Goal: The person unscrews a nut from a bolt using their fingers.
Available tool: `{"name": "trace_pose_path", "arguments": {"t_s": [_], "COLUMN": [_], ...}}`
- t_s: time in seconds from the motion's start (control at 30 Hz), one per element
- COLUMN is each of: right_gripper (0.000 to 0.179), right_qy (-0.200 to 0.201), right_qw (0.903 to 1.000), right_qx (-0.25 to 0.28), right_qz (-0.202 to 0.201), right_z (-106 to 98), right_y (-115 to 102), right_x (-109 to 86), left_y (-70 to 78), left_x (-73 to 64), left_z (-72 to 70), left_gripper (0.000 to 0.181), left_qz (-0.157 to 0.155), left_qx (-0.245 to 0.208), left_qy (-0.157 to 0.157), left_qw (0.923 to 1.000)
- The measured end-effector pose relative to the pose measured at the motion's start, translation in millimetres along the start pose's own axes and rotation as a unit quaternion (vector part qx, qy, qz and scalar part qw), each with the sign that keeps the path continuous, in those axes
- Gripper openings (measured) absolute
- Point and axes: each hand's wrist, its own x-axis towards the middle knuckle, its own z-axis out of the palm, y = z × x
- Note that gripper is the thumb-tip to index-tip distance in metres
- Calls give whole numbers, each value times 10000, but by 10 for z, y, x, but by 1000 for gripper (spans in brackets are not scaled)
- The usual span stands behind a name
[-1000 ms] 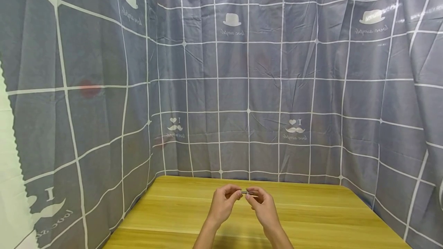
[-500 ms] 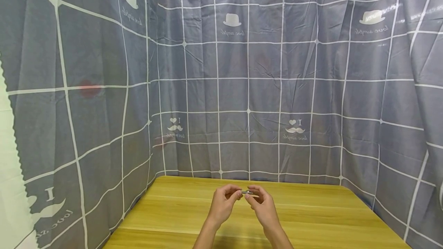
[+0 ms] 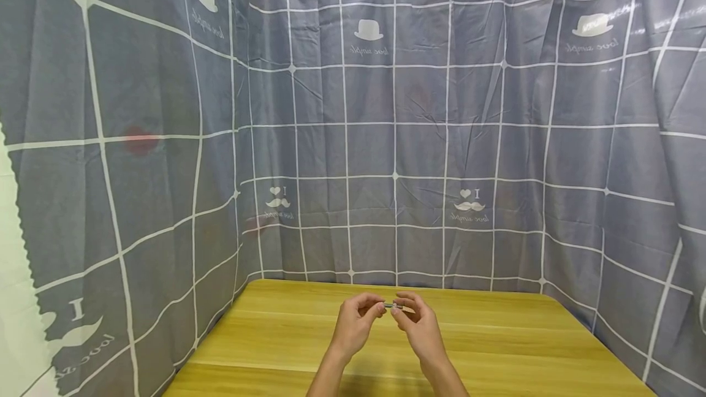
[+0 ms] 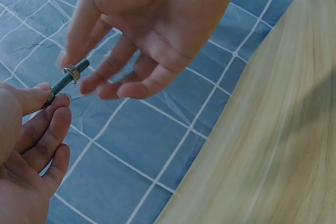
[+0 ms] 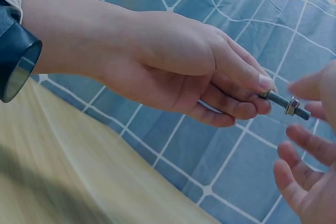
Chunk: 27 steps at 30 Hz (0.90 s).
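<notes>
Over the table, my left hand [image 3: 353,326] pinches one end of a threaded metal bolt [image 4: 61,84] between thumb and index finger. A hex nut [image 5: 292,106] sits on the thread towards the bolt's free end, with a short length of thread showing beyond it. My right hand [image 3: 421,332] is held around that free end, fingers spread and loosely bent. In the right wrist view, its thumb and index finger stand on either side of the bolt tip, a small gap from the nut. Motion blurs the right fingertips. The left fingers cover the bolt's held end.
Below both hands lies a wood-grain table [image 3: 265,336]. A grey curtain [image 3: 369,152] with white grid lines hangs behind it and along its sides. A dark band-mounted device [image 5: 18,51] is on the left wrist.
My right fingers have shifted slightly about the bolt's free end. The left hand keeps its pinch and its place. The head view has tilted a little.
</notes>
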Motion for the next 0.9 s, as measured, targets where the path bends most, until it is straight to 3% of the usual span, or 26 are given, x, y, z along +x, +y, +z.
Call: {"name": "trace_pose_path", "arguments": {"t_s": [0.17, 0.27, 0.37, 0.53, 0.7, 0.8, 0.9], "right_gripper": [31, 23, 28, 34, 24, 29, 33], "right_qy": [47, 50, 32, 51, 78, 50, 66], "right_qw": [9998, 9999, 10000, 9999, 9999, 10000, 9999], "right_qx": [-135, -62, 14, -119, -78, -3, -17], "right_qz": [149, 133, 67, 107, 80, 51, 109], "right_z": [6, 12, 13, -1, -4, -4, -1], "right_y": [0, -11, -18, -14, -15, -18, -14], "right_x": [-6, -7, -5, 3, 13, 9, 1], "left_y": [-45, -41, -18, 176, 378, 400, 330], "left_x": [-3, 0, 1, -33, -74, -80, -66], "left_z": [-3, -5, -10, -23, -57, -64, -46], "left_gripper": [10, 10, 11, 12, 11, 10, 11], "left_qz": [142, 150, 70, 70, 231, 207, 85], "left_qx": [-29, -25, -1, -78, -241, -232, -155], "left_qy": [10, 10, 15, -15, -31, -45, -54], "left_qw": [9999, 9999, 10000, 9999, 9994, 9995, 9998]}}
